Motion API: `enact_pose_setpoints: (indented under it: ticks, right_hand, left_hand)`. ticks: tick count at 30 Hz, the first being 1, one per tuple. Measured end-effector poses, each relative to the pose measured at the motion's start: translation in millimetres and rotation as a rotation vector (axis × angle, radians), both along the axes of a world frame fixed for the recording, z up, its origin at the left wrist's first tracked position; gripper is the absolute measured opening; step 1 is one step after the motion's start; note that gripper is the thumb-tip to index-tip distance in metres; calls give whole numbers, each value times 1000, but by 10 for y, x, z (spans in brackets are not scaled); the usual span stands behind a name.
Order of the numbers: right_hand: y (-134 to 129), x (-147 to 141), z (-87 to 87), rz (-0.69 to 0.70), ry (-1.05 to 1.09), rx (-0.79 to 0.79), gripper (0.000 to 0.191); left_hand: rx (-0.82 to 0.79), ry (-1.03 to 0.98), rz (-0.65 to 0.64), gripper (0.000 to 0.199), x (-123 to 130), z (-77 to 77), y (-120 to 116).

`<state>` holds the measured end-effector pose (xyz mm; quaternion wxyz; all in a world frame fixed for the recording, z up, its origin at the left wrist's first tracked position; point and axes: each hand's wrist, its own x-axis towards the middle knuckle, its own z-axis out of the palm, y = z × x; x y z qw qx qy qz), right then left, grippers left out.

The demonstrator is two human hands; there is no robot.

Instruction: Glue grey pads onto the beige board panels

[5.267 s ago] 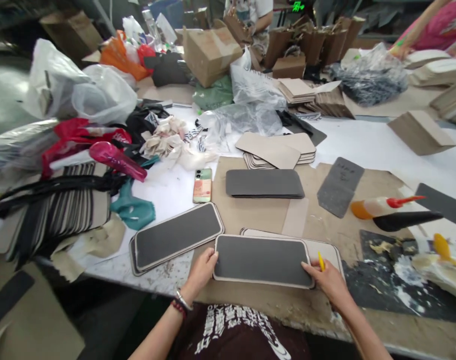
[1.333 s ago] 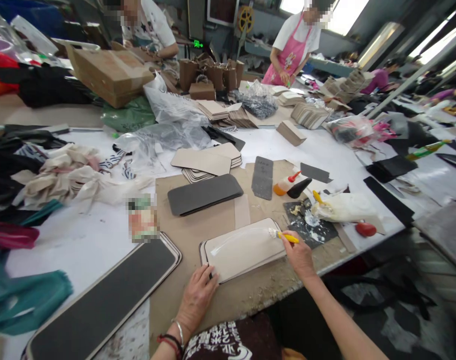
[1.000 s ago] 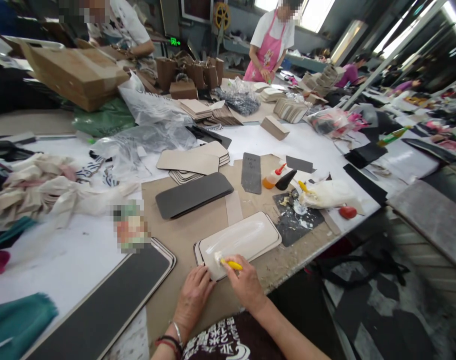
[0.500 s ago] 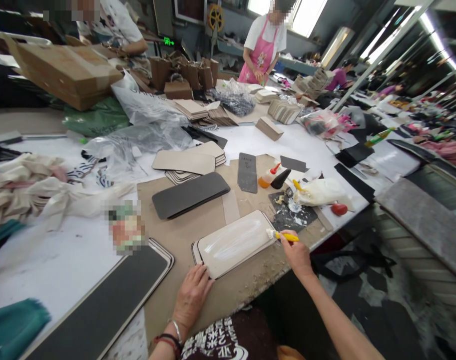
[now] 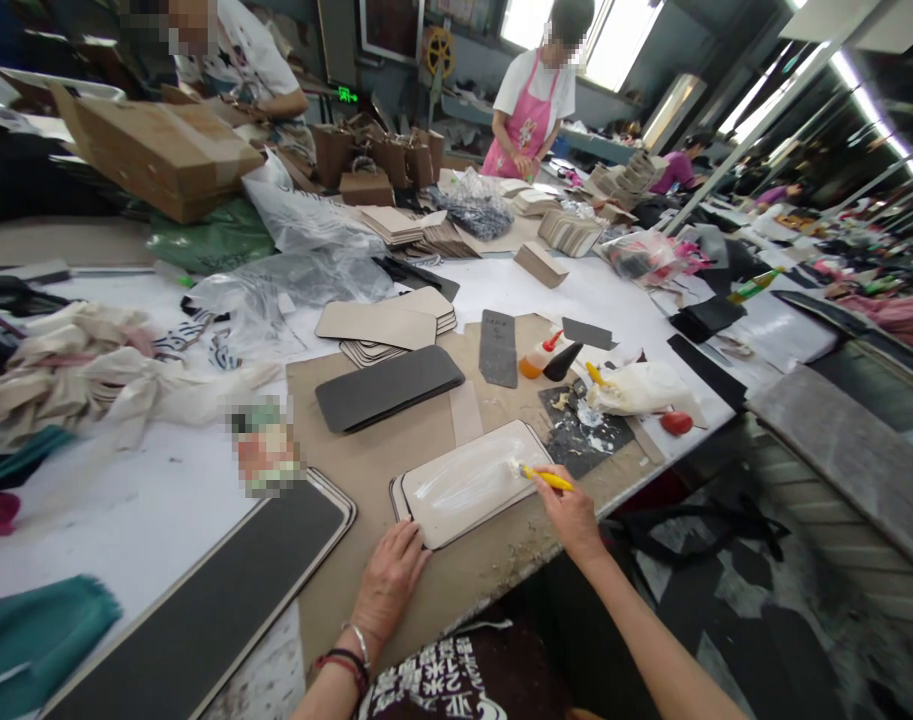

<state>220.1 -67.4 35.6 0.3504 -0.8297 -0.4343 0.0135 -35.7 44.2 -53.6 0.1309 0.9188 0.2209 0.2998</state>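
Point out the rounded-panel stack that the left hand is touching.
The white-streaked stack; the left hand rests on its near corner. No hand touches the farther beige stack or the dark stacks.

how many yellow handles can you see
2: one on the brush in the right hand, another yellow handle by the white bag. More may be hidden in the clutter.

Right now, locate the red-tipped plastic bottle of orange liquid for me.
In the head view, the bottle is right of centre, between the dark grey card with writing and the black cone-shaped object.
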Motion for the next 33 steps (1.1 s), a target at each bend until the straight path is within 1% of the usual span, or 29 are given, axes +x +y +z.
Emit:
enact_pose_setpoints:
  ticks: [2, 3, 4, 6, 9, 10, 12, 14, 17, 20, 25, 28, 31, 33]
  right_hand:
    - [87, 54, -55, 17, -63, 13, 31]
    - [139, 29, -95, 38, -94, 17, 31]
    - [191, -35, -134, 67, -116, 19, 31]
    - [281, -266, -190, 162, -109, 19, 27]
    - [374, -684, -176, 354, 52, 23, 22]
    - [405, -788, -155, 391, 129, 24, 22]
    - [487, -900, -122, 392, 271, 30, 22]
    - [594, -886, -129, 352, 373, 39, 26]
    - [736, -689, -204, 307, 418, 42, 32]
    - [754, -329, -273, 207, 326, 43, 37]
    - [540, 447, -296, -32, 81, 9, 47]
    - [423, 794, -296, -112, -11, 9, 50]
    - [364, 941, -291, -107, -54, 26, 48]
    - [353, 918, -285, -55, -67, 34, 46]
  left_hand:
    - [-5, 6, -4, 17, -4, 9, 2]
    - [-13, 10, 0, 17, -6, 13, 1]
    - [-23, 14, 5, 17, -7, 18, -2]
    - [-31, 27, 20, 18, -6, 29, -13]
    - [-20, 63, 43, 19, 2, 46, -36]
    - [-16, 76, 52, 20, 5, 53, -44]
    - [-13, 96, 67, 20, 12, 66, -57]
    - [-11, 107, 80, 20, 20, 80, -68]
    - [8, 117, 91, 20, 32, 96, -79]
    - [39, 125, 105, 20, 42, 105, -90]
    - [43, 126, 109, 21, 50, 118, -97]
    - [58, 134, 103, 22, 56, 123, -96]
    - [78, 144, 112, 22, 59, 120, -93]
    - [74, 143, 116, 22, 59, 116, -96]
